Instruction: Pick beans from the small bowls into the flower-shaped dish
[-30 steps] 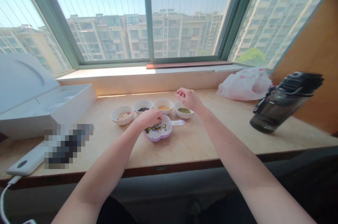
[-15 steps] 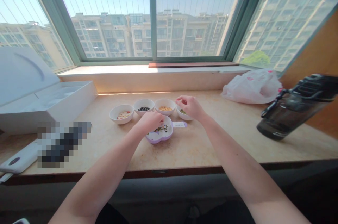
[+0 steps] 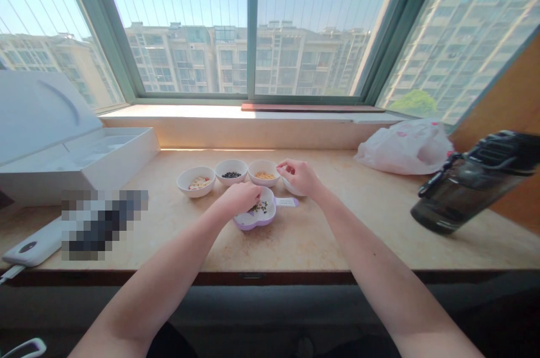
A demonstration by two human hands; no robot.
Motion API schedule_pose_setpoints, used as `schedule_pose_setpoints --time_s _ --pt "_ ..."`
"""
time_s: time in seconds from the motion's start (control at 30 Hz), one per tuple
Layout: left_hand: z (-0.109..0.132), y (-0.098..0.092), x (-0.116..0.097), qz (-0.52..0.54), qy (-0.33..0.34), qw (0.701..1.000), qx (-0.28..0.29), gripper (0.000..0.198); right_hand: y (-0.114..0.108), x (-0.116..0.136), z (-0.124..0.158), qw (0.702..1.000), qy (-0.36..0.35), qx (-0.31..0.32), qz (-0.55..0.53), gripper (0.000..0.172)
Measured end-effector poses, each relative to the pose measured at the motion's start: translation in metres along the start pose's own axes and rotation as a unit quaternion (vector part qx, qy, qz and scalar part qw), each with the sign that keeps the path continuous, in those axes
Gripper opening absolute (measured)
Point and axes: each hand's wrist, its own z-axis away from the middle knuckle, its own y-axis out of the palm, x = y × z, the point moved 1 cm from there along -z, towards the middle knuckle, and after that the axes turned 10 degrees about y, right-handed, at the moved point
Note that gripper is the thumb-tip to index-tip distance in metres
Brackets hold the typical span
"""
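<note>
My left hand (image 3: 239, 198) is pinched into the mixed beans (image 3: 258, 208) in the purple dish (image 3: 257, 219), near centre. My right hand (image 3: 300, 176) is pinched shut over the rightmost white bowl (image 3: 289, 187); whether either holds a bean, I cannot tell. A loose pinch could scatter beans across the counter (image 3: 295, 240).

Beige stone worktop (image 3: 337, 234) under the window, load spread left to right.
Centre: row of four small white bowls (image 3: 231, 169), with a purple dish (image 3: 255, 217) of mixed beans just in front. Left: open white box (image 3: 84, 164) at the back, power bank (image 3: 31, 245) at the front edge. Right: plastic bag (image 3: 405, 147) at the back, dark bottle (image 3: 468, 183) nearer the front.
</note>
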Motion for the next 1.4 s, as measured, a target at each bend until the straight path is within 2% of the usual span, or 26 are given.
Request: schedule_pose_setpoints --time_s 0.17,0.23,0.3,0.33,0.37,0.43,0.5,0.53,0.57,0.63,0.77,0.93,1.07,1.2,1.4 --pt "-0.001 0.004 0.003 0.004 0.027 1.0 -0.007 0.028 0.003 0.002 0.002 1.0 0.008 0.012 0.011 0.026" --pt "-0.001 0.0 0.007 0.067 0.018 0.997 -0.039 0.025 0.004 0.004 0.003 1.0 0.009 0.014 0.008 0.026" --pt "0.0 -0.007 0.011 0.205 0.005 0.974 -0.095 0.021 0.004 0.006 0.004 1.0 0.01 0.014 0.001 0.026" --pt "0.0 -0.011 0.013 0.303 0.002 0.945 -0.12 0.02 0.004 0.007 0.005 1.0 0.011 0.013 -0.002 0.027" --pt "0.0 -0.014 0.015 0.409 0.005 0.901 -0.142 0.021 0.004 0.008 0.005 1.0 0.01 0.015 -0.004 0.027" --pt "0.0 -0.018 0.018 0.6 0.018 0.782 -0.172 0.028 0.005 0.01 0.006 1.0 0.011 0.019 -0.009 0.028" --pt "-0.001 -0.019 0.021 0.718 0.031 0.668 -0.192 0.033 0.006 0.013 0.008 0.999 0.017 0.024 -0.016 0.028" --pt "-0.001 -0.019 0.023 0.751 0.029 0.628 -0.201 0.033 0.006 0.014 0.009 0.999 0.022 0.026 -0.021 0.028" --pt "-0.001 -0.018 0.024 0.772 0.025 0.601 -0.207 0.033 0.007 0.016 0.009 0.999 0.026 0.029 -0.026 0.029" --pt "-0.002 -0.016 0.025 0.794 0.017 0.571 -0.206 0.031 0.009 0.018 0.011 0.998 0.031 0.035 -0.038 0.029" --pt "-0.004 -0.012 0.02 0.809 0.018 0.559 -0.181 0.032 0.012 0.022 0.012 0.996 0.019 0.044 -0.074 0.032" --pt "-0.005 -0.011 0.012 0.809 0.009 0.565 -0.163 0.032 0.014 0.029 0.015 0.986 0.002 0.058 -0.157 0.043" --pt "-0.005 -0.011 0.01 0.807 -0.006 0.567 -0.164 0.032 0.017 0.035 0.018 0.977 0.013 0.062 -0.206 0.043" --pt "-0.006 -0.009 0.009 0.808 -0.011 0.567 -0.161 0.032 0.021 0.037 0.02 0.976 0.019 0.054 -0.21 0.04" --pt "-0.006 -0.006 0.007 0.797 -0.021 0.586 -0.147 0.027 0.023 0.036 0.021 0.983 0.023 0.042 -0.179 0.04"
